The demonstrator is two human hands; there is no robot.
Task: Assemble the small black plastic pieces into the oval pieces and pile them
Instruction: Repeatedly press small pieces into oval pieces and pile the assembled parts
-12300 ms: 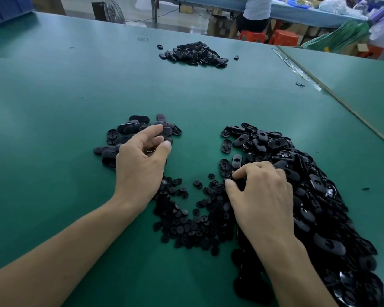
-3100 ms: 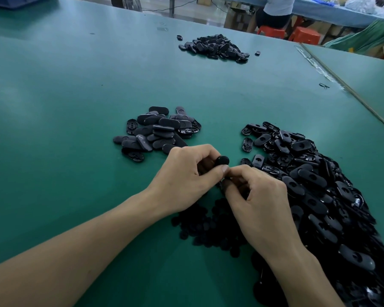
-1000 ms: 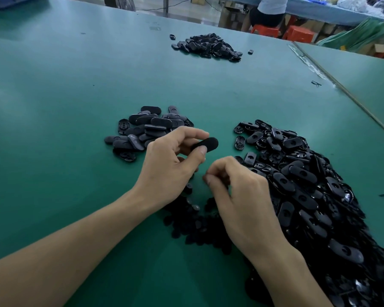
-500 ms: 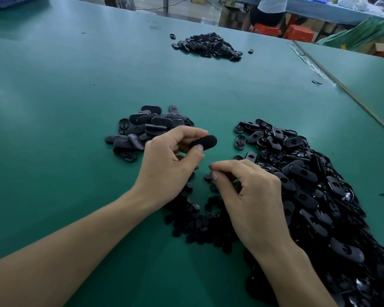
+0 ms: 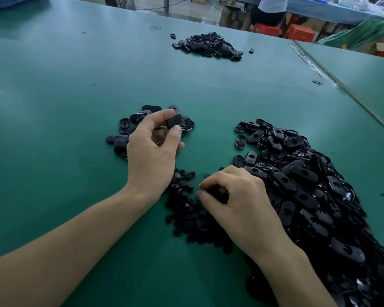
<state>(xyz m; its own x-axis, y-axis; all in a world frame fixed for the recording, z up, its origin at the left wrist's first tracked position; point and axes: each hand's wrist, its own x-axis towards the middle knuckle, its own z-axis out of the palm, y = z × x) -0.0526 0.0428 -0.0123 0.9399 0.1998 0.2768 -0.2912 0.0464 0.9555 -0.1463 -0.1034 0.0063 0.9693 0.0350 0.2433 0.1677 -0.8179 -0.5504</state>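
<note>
On a green surface (image 5: 64, 96) bearing three oval-piece piles (image 5: 308, 185), the left hand (image 5: 151, 151) pinches one oval piece (image 5: 174, 121) while the right hand (image 5: 239, 200) curls over one heap of small pieces (image 5: 186, 218), grip unclear.

No readable text, labels or numbers anywhere.

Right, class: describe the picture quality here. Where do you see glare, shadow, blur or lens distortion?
Head view: soft, pale glare on the green table at left; bright glints in the pile of oval pieces at right; soft shadow under the right hand over the small pieces; the left hand and the held oval piece look slightly blurred; the wide lens enlarges the left forearm.
</note>
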